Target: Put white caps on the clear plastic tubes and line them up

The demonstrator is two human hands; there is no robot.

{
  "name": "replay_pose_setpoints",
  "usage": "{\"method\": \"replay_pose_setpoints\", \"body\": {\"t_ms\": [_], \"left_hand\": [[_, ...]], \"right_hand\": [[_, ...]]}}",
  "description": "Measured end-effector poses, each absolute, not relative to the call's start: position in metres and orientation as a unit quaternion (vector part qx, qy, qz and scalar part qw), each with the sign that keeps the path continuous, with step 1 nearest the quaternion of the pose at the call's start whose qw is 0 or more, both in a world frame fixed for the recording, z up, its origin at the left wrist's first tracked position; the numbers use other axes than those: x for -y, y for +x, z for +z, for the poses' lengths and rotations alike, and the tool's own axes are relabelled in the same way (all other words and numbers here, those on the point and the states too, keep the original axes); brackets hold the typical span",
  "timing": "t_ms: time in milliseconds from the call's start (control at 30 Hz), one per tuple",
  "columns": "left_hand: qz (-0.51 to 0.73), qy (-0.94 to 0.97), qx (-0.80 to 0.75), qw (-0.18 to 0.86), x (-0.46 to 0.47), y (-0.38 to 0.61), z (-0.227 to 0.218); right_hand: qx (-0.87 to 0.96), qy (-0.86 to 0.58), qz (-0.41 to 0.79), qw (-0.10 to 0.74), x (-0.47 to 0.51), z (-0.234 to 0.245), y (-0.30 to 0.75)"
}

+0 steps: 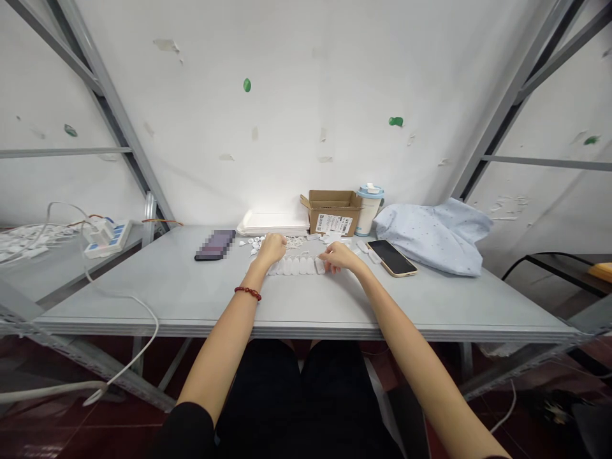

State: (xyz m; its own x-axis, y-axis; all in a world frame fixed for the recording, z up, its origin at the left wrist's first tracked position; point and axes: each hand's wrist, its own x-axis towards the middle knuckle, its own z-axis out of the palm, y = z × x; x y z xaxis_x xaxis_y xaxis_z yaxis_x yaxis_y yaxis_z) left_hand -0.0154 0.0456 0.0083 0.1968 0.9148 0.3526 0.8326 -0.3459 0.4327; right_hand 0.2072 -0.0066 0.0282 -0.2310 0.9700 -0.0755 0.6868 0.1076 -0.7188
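Head view: back from the worktop's (310, 303) front edge, white pieces (303, 266), likely light, suit edge-pinching; left hand (272, 248) and right hand (340, 256) half-curled, holds unclear.

Ahead of me a scuffed white wall (306, 95) rises behind the grey tabletop (167, 293), dotted with green spots (247, 85) and pale peeled patches (166, 45). Grey metal uprights (120, 127) flank it; light falls brightly, and the floor (119, 433) is dark red, tiled.
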Motion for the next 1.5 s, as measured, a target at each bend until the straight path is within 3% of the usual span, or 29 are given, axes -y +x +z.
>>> {"method": "replay_pose_setpoints", "body": {"t_ms": [267,733,1067,1233,1367,1500], "left_hand": [[0.343,0.721,-0.589,0.124,-0.031,-0.007,0.027],[0.475,0.634,-0.556,0.25,-0.03,-0.005,0.028],[0.44,0.66,-0.583,0.176,-0.037,-0.006,0.023],[0.476,0.642,-0.563,0.209,-0.041,-0.007,0.02],[0.498,0.632,-0.546,0.233,-0.045,-0.007,0.016],[0.53,0.616,-0.52,0.263,-0.047,-0.005,0.015]], "right_hand": [[0.684,-0.562,0.427,0.185,0.013,0.035,0.211],[0.68,-0.556,0.418,0.231,0.011,0.03,0.207],[0.685,-0.551,0.418,0.229,0.01,0.03,0.208],[0.685,-0.552,0.415,0.231,0.008,0.029,0.209],[0.687,-0.58,0.357,0.255,0.005,0.026,0.209],[0.712,-0.613,0.137,0.312,-0.008,0.022,0.206]]}}
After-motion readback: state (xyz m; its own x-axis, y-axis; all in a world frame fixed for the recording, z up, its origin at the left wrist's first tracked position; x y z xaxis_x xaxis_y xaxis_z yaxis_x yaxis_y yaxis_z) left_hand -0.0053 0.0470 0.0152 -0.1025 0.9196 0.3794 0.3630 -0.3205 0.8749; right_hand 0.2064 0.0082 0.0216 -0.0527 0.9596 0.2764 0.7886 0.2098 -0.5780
